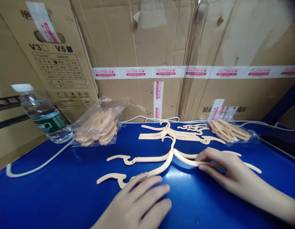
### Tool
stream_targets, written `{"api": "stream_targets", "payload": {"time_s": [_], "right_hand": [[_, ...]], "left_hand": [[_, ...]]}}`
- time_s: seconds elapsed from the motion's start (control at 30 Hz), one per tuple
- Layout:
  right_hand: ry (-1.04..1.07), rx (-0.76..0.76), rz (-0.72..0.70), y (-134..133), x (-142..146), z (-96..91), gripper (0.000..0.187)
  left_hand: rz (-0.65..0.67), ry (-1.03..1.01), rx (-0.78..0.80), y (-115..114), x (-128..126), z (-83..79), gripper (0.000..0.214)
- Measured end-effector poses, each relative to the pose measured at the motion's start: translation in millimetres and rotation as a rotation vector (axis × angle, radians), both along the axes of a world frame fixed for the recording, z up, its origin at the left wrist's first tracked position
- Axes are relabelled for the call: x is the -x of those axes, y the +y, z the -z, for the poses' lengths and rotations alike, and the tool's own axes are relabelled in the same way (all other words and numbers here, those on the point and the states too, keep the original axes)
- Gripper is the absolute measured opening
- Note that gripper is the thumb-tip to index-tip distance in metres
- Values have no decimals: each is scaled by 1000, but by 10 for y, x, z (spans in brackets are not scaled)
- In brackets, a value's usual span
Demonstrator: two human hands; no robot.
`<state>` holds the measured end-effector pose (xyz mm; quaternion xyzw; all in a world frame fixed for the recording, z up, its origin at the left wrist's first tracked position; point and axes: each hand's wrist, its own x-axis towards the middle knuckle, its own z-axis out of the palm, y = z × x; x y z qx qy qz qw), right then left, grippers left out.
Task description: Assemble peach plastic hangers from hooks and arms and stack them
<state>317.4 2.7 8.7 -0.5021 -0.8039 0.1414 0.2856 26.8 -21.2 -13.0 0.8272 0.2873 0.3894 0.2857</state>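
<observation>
A beige plastic folding clothes hanger [159,168] with hinged arms and a hook at its top lies spread on the blue tabletop [185,203]. My right hand [221,168] pinches one of its right arms between thumb and fingers. At the lower left, my left hand [140,200] lies with fingers stretched out, one fingertip touching the hanger's near left arm. That hand covers part of the arm, and its thumb is hidden. Just behind lies another group of beige hanger pieces [154,136], with a hook on top.
Clear bags of beige hanger parts stand at left [99,127] and right [229,130]. Small loose pieces [195,128] lie between them. A water bottle [44,114] stands far left, beside a white cable [40,165]. Cardboard boxes [137,38] wall off the back. A dark flat device [280,146] is at right.
</observation>
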Motion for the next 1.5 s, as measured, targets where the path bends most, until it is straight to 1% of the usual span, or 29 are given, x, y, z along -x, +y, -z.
{"api": "stream_targets", "payload": {"time_s": [0.07, 0.1, 0.2, 0.27, 0.3, 0.37, 0.43, 0.5, 0.6, 0.73, 0.8, 0.87, 1.0, 1.13, 1.3, 1.5], "right_hand": [[-36, -7, -10, 0, 2, -13, 16], [-63, -11, -20, 1, 0, -21, 15], [-131, -9, -35, 6, -12, -44, 12], [-156, -7, -25, 12, -23, -53, 11], [-164, -8, -20, 17, -31, -54, 11], [-182, -19, -16, 29, -55, -52, 10], [-193, -17, -9, 42, -94, -57, 11], [-191, 15, -5, 56, -150, -84, 13], [-201, 76, -33, 82, -263, -170, 21], [-237, 97, -45, 130, -426, -281, 33], [-255, 102, -32, 156, -481, -299, 38], [-268, 112, -22, 181, -507, -293, 39], [-258, 129, -48, 219, -480, -251, 31], [-222, 139, -74, 232, -430, -234, 26], [-217, 127, -76, 228, -415, -239, 28], [-210, 115, -79, 242, -425, -213, 29]], "left_hand": [[48, 123, -159, 139, 105, 59, 43], [51, 195, -229, 201, 152, 91, 47], [66, 434, -529, 319, 232, 162, 47], [36, 555, -730, 340, 236, 154, 43], [19, 607, -797, 339, 229, 130, 42], [-6, 698, -866, 324, 206, 54, 45], [-29, 748, -890, 306, 190, -30, 52], [-59, 750, -901, 301, 191, -99, 55], [-90, 739, -879, 353, 220, -173, 46], [-122, 735, -801, 529, 277, -249, 39], [-131, 731, -750, 620, 303, -262, 36], [-127, 717, -722, 687, 326, -254, 32], [-108, 688, -760, 749, 361, -222, 34], [-88, 691, -759, 776, 378, -238, 39], [-107, 719, -711, 782, 374, -267, 36], [-125, 758, -766, 737, 347, -282, 42]]}}
